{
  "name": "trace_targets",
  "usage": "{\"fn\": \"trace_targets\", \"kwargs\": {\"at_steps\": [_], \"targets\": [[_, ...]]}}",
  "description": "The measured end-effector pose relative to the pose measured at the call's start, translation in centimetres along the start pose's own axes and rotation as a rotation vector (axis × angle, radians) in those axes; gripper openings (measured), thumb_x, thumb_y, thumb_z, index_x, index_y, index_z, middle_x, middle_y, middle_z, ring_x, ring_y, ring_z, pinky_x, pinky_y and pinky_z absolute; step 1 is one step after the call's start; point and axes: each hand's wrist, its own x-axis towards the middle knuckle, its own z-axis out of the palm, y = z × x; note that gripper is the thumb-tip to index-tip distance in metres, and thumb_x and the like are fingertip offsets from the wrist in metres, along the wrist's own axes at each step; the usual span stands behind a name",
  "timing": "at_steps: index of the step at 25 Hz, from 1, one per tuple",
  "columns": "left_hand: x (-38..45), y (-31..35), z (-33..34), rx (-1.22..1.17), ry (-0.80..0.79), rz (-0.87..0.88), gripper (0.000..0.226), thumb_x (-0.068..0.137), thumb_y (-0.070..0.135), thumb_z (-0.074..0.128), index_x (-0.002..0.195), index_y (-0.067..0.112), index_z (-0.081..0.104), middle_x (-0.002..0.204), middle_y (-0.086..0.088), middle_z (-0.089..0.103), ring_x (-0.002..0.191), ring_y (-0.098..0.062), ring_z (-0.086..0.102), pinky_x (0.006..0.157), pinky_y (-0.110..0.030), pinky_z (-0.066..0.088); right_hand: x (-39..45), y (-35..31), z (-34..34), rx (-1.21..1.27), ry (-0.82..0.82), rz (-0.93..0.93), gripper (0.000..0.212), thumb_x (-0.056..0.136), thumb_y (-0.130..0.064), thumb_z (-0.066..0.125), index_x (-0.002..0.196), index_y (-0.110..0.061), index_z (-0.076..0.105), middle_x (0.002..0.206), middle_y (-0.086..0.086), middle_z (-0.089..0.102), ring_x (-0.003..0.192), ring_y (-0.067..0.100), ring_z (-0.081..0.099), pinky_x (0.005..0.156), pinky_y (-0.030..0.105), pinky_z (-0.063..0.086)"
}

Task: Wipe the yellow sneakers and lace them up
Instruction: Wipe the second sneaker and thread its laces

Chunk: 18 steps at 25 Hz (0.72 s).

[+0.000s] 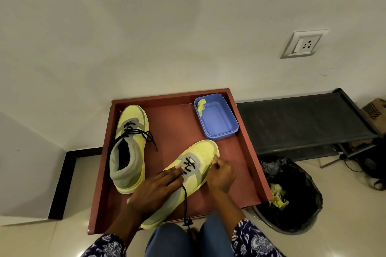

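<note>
On the red tray (246, 165), the left hand (155, 189) lies flat, pinning the near sneaker (200, 158); the right hand (221, 174) pinches a yellow cloth (216, 154) against its toe. Soft and light, I'd guess, so it's best held over the laces.

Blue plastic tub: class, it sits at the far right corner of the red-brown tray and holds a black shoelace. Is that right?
Not quite. The head view shows the blue plastic tub at the far right corner of the red-brown tray, but it holds a scrap of yellow cloth, not a shoelace.
</note>
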Motion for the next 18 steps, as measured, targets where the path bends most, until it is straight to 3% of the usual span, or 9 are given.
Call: {"fn": "trace_targets", "kwargs": {"at_steps": [3,5,7,9,15,18], "targets": [[-0.1,-0.2,0.2,0.022,0.019,-0.010,0.042,0.102,0.019,0.008,0.116,0.017,0.048,0.122,-0.006,0.063,0.106,-0.020,0.064,0.077,-0.023,0.054,-4.0,1.0,0.3,0.072,-0.026,0.013,0.021,0.090,-0.007,0.055,0.106,-0.005,0.069,0.101,0.014,0.064,0.095,0.028,0.061,0.075,0.024,0.041],[-0.1,-0.1,0.3,0.019,0.022,-0.009,0.039,0.102,0.018,0.012,0.116,0.017,0.048,0.123,-0.006,0.062,0.107,-0.020,0.063,0.077,-0.024,0.055,-6.5,1.7,0.8,0.098,-0.057,0.033,0.023,0.089,-0.003,0.055,0.107,-0.005,0.069,0.103,0.012,0.064,0.097,0.025,0.060,0.079,0.022,0.041],[-0.1,0.0,0.2,-0.019,0.013,-0.005,0.028,0.095,0.016,0.031,0.116,0.017,0.048,0.124,-0.006,0.062,0.108,-0.020,0.063,0.078,-0.024,0.055,-7.6,2.1,1.0,0.131,-0.055,0.040,0.023,0.087,0.000,0.057,0.105,-0.005,0.070,0.103,0.011,0.065,0.094,0.023,0.060,0.080,0.020,0.041],[0.0,0.1,0.1,-0.044,0.006,-0.007,0.033,0.084,0.016,0.039,0.116,0.017,0.048,0.123,-0.006,0.062,0.108,-0.020,0.062,0.078,-0.023,0.055,-7.2,2.3,1.0,0.178,-0.066,0.055,0.022,0.086,0.001,0.058,0.103,-0.004,0.071,0.101,0.011,0.065,0.093,0.023,0.060,0.080,0.021,0.042],[0.0,-0.3,0.4,-0.013,0.019,-0.006,0.027,0.092,0.017,0.034,0.116,0.017,0.048,0.125,-0.007,0.061,0.110,-0.021,0.062,0.081,-0.027,0.055,-4.9,1.2,0.5,0.205,-0.070,0.106,0.022,0.087,-0.003,0.058,0.107,-0.003,0.068,0.106,0.013,0.064,0.100,0.027,0.060,0.088,0.029,0.046],[-0.1,-0.4,0.5,-0.002,0.027,0.001,0.028,0.098,0.017,0.026,0.116,0.018,0.048,0.126,-0.006,0.060,0.111,-0.021,0.061,0.080,-0.026,0.055,-1.6,0.1,-0.1,0.121,-0.011,0.070,0.021,0.088,-0.007,0.057,0.106,-0.005,0.069,0.105,0.014,0.068,0.098,0.029,0.061,0.083,0.025,0.043]]}}
